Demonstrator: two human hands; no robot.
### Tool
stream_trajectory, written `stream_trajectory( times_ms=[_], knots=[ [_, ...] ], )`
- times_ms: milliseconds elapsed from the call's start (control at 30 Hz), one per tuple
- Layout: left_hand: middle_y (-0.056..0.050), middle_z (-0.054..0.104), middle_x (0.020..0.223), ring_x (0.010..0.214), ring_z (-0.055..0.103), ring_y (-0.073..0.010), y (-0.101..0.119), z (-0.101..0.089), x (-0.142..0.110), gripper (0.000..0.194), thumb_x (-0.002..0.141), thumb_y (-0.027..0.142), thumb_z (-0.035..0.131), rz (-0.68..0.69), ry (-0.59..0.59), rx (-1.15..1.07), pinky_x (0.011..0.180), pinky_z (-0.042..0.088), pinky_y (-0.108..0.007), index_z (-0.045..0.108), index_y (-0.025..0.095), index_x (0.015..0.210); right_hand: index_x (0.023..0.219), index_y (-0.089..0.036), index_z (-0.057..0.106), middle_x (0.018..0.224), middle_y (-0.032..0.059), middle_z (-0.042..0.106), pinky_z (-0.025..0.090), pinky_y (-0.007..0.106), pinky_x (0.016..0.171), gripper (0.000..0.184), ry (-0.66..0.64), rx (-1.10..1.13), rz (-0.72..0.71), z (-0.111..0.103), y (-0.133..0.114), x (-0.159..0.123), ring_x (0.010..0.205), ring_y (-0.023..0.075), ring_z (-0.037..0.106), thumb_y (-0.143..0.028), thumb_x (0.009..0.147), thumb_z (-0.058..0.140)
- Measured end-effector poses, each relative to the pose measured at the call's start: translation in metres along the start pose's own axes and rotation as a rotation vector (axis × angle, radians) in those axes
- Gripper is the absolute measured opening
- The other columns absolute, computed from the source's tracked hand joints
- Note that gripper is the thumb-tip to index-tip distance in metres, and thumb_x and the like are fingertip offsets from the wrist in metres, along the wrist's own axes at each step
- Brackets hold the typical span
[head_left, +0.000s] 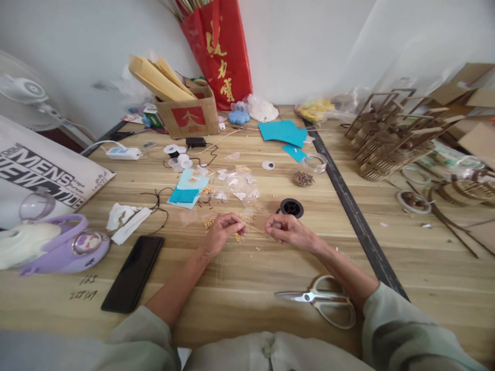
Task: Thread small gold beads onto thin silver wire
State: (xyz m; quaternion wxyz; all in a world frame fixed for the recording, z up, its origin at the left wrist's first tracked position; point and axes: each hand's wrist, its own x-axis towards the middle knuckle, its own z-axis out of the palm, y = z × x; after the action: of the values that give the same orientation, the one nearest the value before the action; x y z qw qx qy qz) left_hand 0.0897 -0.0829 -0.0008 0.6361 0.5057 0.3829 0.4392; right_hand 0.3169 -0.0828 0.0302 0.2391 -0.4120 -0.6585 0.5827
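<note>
A thin golden strand (258,230) is stretched between my two hands over the wooden table. My left hand (226,231) pinches one end between thumb and fingers. My right hand (289,230) is closed on the other end, its fingers curled. Whether beads are threaded on the strand is too small to tell. Small gold beads (238,238) lie just under my left fingertips, with more in a clear bag (209,223) beside that hand. A black spool (292,207) lies directly behind my right hand. Several small clear bags (238,183) of silvery and gold pieces are spread farther back.
Scissors (309,297), partly spread, lie near my right forearm; a black phone (133,273) is left of my left forearm. Farther off are blue sheets (283,132), a round dish of mixed beads (304,179), a purple bottle (65,247), a cardboard box (197,114) and woven baskets (381,139).
</note>
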Motion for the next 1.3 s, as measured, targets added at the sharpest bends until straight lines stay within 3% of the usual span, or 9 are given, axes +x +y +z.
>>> stream_trajectory(
  times_ms=[233, 433, 733, 1100, 1300],
  knots=[
    [-0.007, 0.069, 0.093, 0.067, 0.062, -0.0128, 0.003, 0.010, -0.001, 0.013, 0.071, 0.022, 0.069, -0.027, -0.028, -0.252, 0.065, 0.046, -0.026, 0.062, 0.012, 0.066, 0.078, -0.015, 0.054, 0.048, -0.0066, 0.044, 0.025, 0.018, 0.041, 0.025, -0.007, -0.007, 0.003, 0.001, 0.004, 0.002, 0.043, 0.0055, 0.034, -0.039, 0.081, 0.055],
    [-0.006, 0.070, 0.081, 0.066, 0.063, -0.0130, 0.003, 0.015, -0.003, 0.014, 0.069, 0.020, 0.070, -0.100, -0.056, -0.414, 0.063, 0.046, -0.024, 0.058, 0.013, 0.065, 0.077, -0.015, 0.054, 0.049, -0.0069, 0.043, 0.026, 0.019, 0.043, 0.027, -0.020, 0.007, 0.007, 0.002, 0.004, 0.003, 0.044, 0.0058, 0.033, -0.042, 0.079, 0.057],
    [-0.003, 0.065, 0.067, 0.053, 0.055, -0.0086, 0.000, 0.017, -0.002, 0.016, 0.068, 0.019, 0.067, -0.219, -0.047, -0.360, 0.051, 0.040, -0.019, 0.054, 0.013, 0.062, 0.077, -0.015, 0.052, 0.050, -0.0071, 0.041, 0.024, 0.019, 0.043, 0.024, -0.036, -0.020, 0.009, 0.003, 0.003, 0.002, 0.045, 0.0059, 0.032, -0.038, 0.080, 0.055],
    [-0.003, 0.066, 0.065, 0.052, 0.057, -0.0088, -0.005, 0.018, -0.001, 0.023, 0.066, 0.025, 0.074, -0.261, -0.043, -0.295, 0.050, 0.041, -0.020, 0.055, 0.012, 0.066, 0.077, -0.014, 0.052, 0.050, -0.0077, 0.038, 0.022, 0.019, 0.043, 0.025, -0.037, -0.032, 0.001, 0.002, 0.004, 0.002, 0.046, 0.0055, 0.030, -0.039, 0.080, 0.055],
    [-0.002, 0.067, 0.064, 0.051, 0.057, -0.0081, -0.009, 0.018, 0.000, 0.029, 0.062, 0.027, 0.079, -0.293, -0.016, -0.288, 0.050, 0.041, -0.019, 0.056, 0.013, 0.070, 0.079, -0.014, 0.054, 0.052, -0.0062, 0.044, 0.026, 0.019, 0.043, 0.021, -0.008, -0.047, 0.009, 0.000, 0.007, 0.003, 0.046, 0.0057, 0.035, -0.035, 0.081, 0.055]
  ],
)
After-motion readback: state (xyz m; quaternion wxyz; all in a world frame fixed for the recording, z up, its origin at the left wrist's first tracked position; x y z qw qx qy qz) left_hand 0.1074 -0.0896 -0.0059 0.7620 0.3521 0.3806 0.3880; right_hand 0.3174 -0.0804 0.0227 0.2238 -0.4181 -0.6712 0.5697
